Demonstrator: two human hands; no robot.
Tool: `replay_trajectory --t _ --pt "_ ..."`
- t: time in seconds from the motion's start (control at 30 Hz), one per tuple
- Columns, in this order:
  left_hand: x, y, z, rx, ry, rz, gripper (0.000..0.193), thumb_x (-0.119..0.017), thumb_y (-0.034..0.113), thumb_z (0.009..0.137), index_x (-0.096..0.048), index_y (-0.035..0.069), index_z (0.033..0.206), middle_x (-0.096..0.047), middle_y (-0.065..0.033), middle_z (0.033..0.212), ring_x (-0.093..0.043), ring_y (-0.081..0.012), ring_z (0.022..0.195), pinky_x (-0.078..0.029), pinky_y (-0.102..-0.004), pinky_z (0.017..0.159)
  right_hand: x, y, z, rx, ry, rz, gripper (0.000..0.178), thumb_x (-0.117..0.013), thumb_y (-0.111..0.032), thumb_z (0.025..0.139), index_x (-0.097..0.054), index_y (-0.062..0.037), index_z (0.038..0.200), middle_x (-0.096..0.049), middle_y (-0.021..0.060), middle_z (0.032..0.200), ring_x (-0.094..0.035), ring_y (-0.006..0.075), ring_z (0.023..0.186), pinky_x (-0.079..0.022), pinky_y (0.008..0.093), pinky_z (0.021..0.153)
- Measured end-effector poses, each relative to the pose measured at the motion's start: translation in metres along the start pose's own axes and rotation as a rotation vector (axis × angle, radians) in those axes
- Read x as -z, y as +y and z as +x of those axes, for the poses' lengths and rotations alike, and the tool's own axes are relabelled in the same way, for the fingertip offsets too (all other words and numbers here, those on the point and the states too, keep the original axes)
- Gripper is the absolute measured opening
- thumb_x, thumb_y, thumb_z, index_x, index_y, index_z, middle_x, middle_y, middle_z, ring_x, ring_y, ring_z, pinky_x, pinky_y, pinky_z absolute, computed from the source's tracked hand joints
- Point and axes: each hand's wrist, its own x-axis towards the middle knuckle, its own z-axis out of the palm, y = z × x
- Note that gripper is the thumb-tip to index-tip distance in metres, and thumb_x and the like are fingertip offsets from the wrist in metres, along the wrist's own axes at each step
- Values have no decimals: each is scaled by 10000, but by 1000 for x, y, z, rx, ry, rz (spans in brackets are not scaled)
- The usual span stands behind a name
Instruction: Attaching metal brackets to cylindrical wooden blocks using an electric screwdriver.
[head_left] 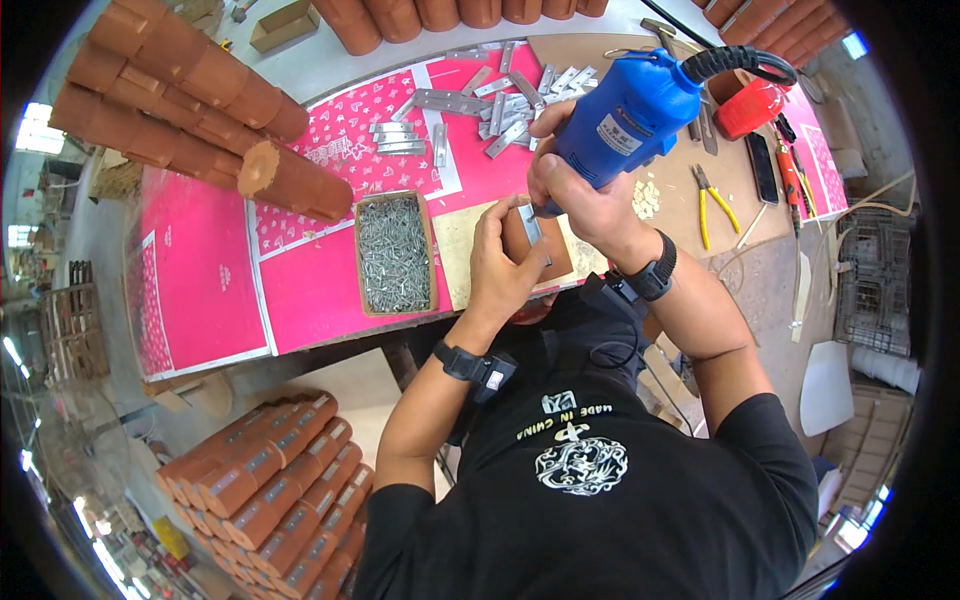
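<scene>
My right hand (590, 200) is wrapped round a blue corded power tool, seemingly an electric screwdriver (620, 120). Its lower end points down at a small metal plate (530, 222), and the hand partly hides the tip. The plate lies on a reddish-brown block with a rounded side (556, 248). My left hand (497, 262) grips this block from the left, with the thumb by the plate's near end. Under the block is a pale board (457, 235). Just left of that hand stands a shallow box (434, 255) full of screws (395, 255).
Loose metal plates (505, 110) are heaped beyond my hands on the pink-covered table (200, 290). Reddish-brown cylinders (300, 180) are stacked at the left, with more plated ones (270, 490) below. Yellow-handled pliers (718, 205), a phone (762, 168) and a red object (750, 108) lie right.
</scene>
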Motion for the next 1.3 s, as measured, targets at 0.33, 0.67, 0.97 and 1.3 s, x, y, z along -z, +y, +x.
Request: replay_trajectory --t 0.33,0.67,0.97,1.3 --pt "-5 -1 -5 -116 -45 220 1055 -884 321 682 -263 -58 1446 -392 -270 1379 -417 -416 1288 -357 -485 1082 -7 1 2 -60 -83 -81 224 -586 -20 853 -496 2 1057 -574 55 749 -562 122 608 -467 265 562" --pt "7 5 -1 -141 -159 253 1227 -923 356 594 -171 -49 1475 -323 -269 1445 -321 -437 1367 -289 -513 1137 -3 11 4 -26 -236 -206 201 -618 -57 828 -501 -5 983 -575 72 734 -553 128 598 -457 262 535" --pt "12 8 -1 -125 -222 386 1300 -905 474 618 -127 -95 1491 -271 -314 1483 -270 -465 1405 -255 -530 1163 -6 14 -3 -66 -248 -102 356 -619 -52 843 -500 4 1174 -566 72 762 -567 130 613 -453 262 547" --pt "13 63 20 -247 -388 775 1017 -841 312 619 -371 -10 1461 -425 -262 1373 -415 -443 1287 -361 -492 1079 51 1 -28 -21 73 -51 351 -638 8 832 -565 8 1176 -584 21 777 -575 78 620 -466 237 563"
